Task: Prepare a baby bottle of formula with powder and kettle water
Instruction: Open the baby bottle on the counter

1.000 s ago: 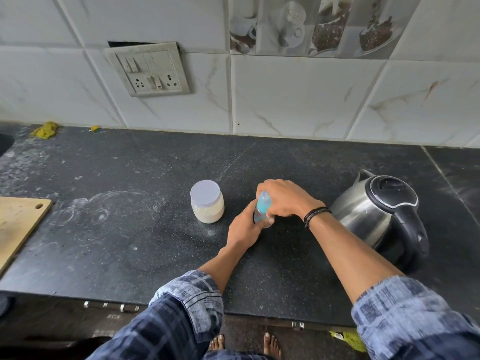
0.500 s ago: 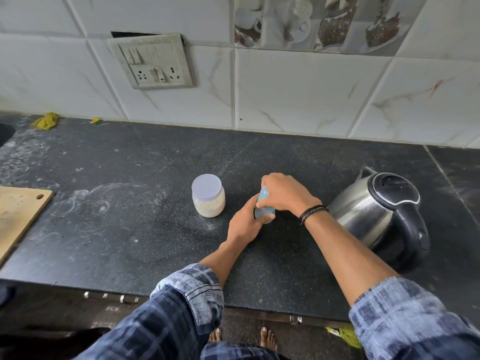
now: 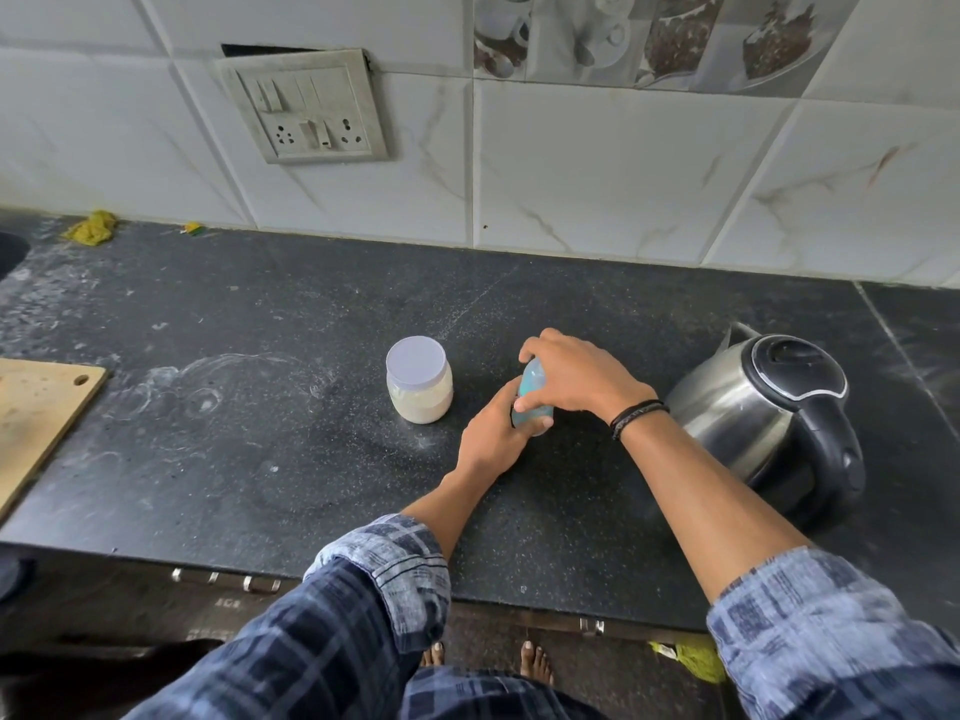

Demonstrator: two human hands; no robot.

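A small light-blue baby bottle (image 3: 531,387) stands on the black countertop (image 3: 260,459), mostly hidden by both hands. My left hand (image 3: 493,433) grips its lower body from the near side. My right hand (image 3: 571,376) is curled over its top. Just left of the bottle stands a clear jar of white powder (image 3: 420,389) with a pale lid on. To the right of my hands sits a steel kettle (image 3: 769,413) with a black lid and handle, its lid down.
A wooden cutting board (image 3: 36,418) lies at the left edge of the counter. A tiled wall with a switch and socket plate (image 3: 306,106) rises behind. Yellow scraps (image 3: 91,228) lie at the back left. White powder smears mark the counter left of the jar.
Both hands stay on the bottle. My right hand has closed lower over its top, covering more of the blue. The camera has tilted slightly.
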